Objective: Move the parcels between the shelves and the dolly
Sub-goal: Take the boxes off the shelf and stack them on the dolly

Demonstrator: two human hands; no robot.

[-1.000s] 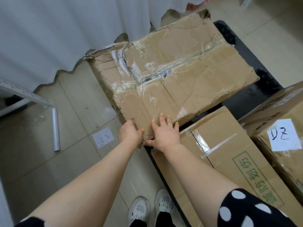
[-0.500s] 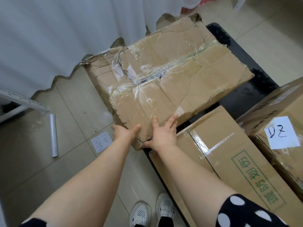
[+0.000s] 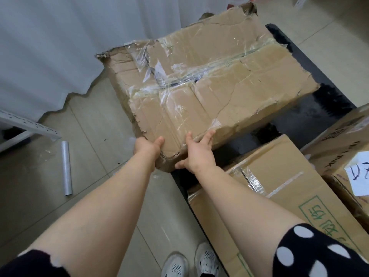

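Three parcels, one dolly: battered parcel (image 3: 209,92) mid-frame, partly over black dolly (image 3: 323,108), left hand (image 3: 146,147) gripping its near corner, right hand (image 3: 196,154) spread against it; green-printed parcel (image 3: 279,196) and labelled parcel (image 3: 339,140) lower right.

Hands (image 3: 146,147) (image 3: 199,154) on battered parcel (image 3: 219,86); left grip uncertain.

The fingers of the left hand (image 3: 146,146) go behind the side of the torn parcel (image 3: 209,86) and do not show. This parcel and the taped box (image 3: 289,188) cover most of the dolly (image 3: 329,108). The right edge cuts the handwritten label (image 3: 359,174), and the left edge cuts the shelf frame (image 3: 26,124).
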